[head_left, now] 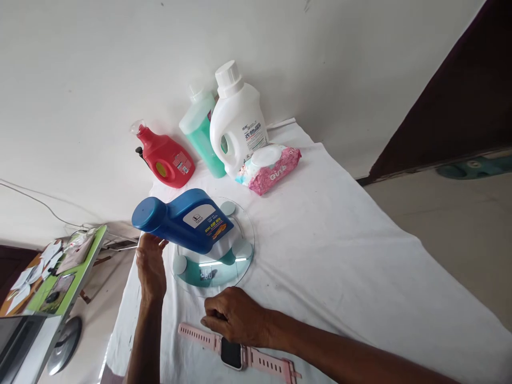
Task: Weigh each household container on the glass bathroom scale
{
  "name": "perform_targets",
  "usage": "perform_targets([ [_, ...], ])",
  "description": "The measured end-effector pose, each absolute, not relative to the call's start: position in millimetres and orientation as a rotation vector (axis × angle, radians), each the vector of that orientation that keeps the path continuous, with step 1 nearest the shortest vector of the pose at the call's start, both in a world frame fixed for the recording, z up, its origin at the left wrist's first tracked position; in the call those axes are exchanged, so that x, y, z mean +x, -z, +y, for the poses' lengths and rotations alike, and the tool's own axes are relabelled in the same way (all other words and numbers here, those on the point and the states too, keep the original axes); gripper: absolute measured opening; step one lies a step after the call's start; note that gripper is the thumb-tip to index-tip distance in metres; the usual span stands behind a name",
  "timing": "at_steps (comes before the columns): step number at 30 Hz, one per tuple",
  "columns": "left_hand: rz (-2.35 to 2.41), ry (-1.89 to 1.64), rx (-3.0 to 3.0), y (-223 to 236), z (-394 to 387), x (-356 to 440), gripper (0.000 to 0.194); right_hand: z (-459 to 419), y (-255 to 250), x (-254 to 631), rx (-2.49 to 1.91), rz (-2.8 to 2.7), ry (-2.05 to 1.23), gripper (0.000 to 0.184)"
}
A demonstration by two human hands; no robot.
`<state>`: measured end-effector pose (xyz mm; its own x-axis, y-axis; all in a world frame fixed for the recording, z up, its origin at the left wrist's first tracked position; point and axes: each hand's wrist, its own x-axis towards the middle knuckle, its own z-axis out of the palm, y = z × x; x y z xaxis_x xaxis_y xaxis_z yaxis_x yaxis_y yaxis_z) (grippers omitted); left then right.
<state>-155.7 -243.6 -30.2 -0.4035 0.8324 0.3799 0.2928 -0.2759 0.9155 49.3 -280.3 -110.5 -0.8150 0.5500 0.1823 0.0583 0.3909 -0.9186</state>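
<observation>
A blue plastic bottle [188, 218] with a white label stands on a round glass scale [236, 274]. The scale's lit display [206, 274] shows digits I cannot read surely. Beside the bottle's capped neck is my left hand [151, 266]; its fingers are apart and partly hidden behind the bottle, and I see no firm grip. My right hand [238, 318] rests curled at the near edge of the scale, with nothing visible in it. Just below that hand, a smartwatch [232, 353] with a pink strap lies flat on the white cloth.
Behind the scale stand a red bottle [168, 160], a green bottle [204, 133] and a white detergent jug [238, 117], near the wall. A pink wipes pack [274, 168] lies before the jug. White cloth [320, 256] covers the table. Another table [86, 266] stands left.
</observation>
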Motion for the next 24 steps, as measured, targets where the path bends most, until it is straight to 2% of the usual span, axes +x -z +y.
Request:
perform_targets([
  [4,1.879,-1.914,0.958,71,-268,-190,0.052,-281,110,50,-0.558,-2.219,-1.410,0.029],
  [8,2.001,-1.899,0.824,103,-280,-207,0.048,-282,109,50,-0.573,-2.229,-1.413,0.025],
  [13,2.134,-1.714,0.963,104,-276,-207,0.051,-282,110,50,-0.550,-2.210,-1.420,0.025],
  [24,2.243,-1.575,1.070,104,-276,-207,0.049,-283,111,50,-0.561,-2.187,-1.443,0.025],
])
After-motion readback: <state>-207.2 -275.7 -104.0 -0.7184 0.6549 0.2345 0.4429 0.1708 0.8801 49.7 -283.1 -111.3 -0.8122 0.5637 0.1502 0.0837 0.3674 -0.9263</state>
